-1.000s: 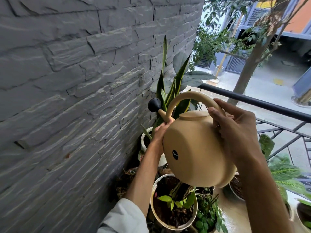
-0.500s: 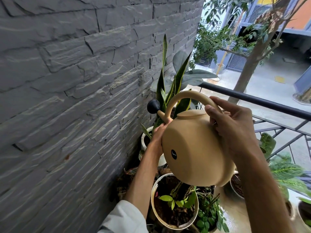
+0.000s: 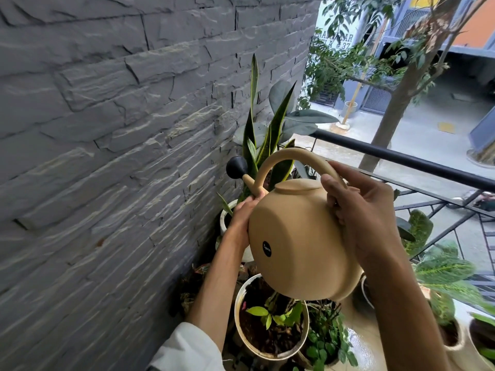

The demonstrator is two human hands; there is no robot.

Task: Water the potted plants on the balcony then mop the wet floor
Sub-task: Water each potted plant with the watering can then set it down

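Observation:
A round beige watering can (image 3: 300,245) is tipped forward, its black rose head (image 3: 236,167) pointing at a tall snake plant (image 3: 263,135) in a white pot (image 3: 224,218) by the wall. My right hand (image 3: 361,210) grips the back of the can's arched handle. My left hand (image 3: 242,218) supports the can's front side near the spout. Below the can stands a white pot with dark soil and small green leaves (image 3: 270,325). No water stream is visible.
A grey stone wall (image 3: 107,156) fills the left. A black railing (image 3: 401,156) runs behind the can. More potted plants (image 3: 442,277) stand on the right by the railing. The tiled floor (image 3: 364,349) below looks wet. A street and a tree lie beyond.
The can and both hands have stayed almost in place, only lifting slightly; the tilt looks the same.

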